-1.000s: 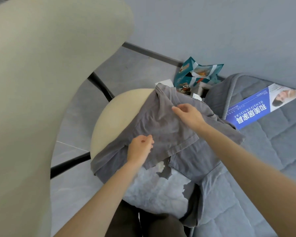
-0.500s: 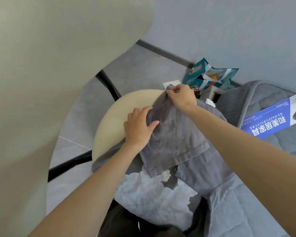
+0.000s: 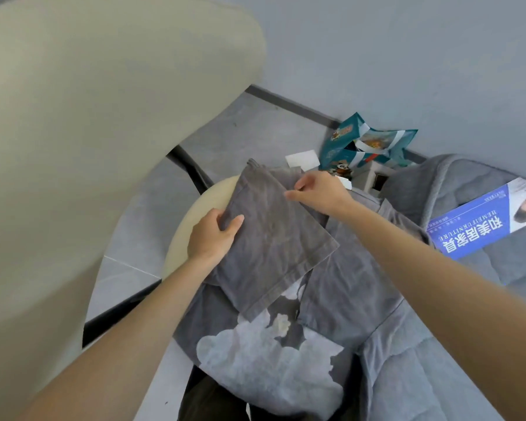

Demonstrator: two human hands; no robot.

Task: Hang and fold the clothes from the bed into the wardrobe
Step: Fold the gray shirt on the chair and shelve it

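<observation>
Grey garment [image 3: 274, 238] lies lengthwise away, hem near; left hand [image 3: 210, 238] grips side, right hand [image 3: 319, 192] pinches top

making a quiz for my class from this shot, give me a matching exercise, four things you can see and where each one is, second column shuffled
Things
1 left hand
2 right hand
3 blue leaflet
4 teal bags

Places
a lying on the grey mattress
b close by the wall
c grips the left edge of the folded grey shirt
d at the fold's upper right edge

Pairs: 1-c, 2-d, 3-a, 4-b
</observation>
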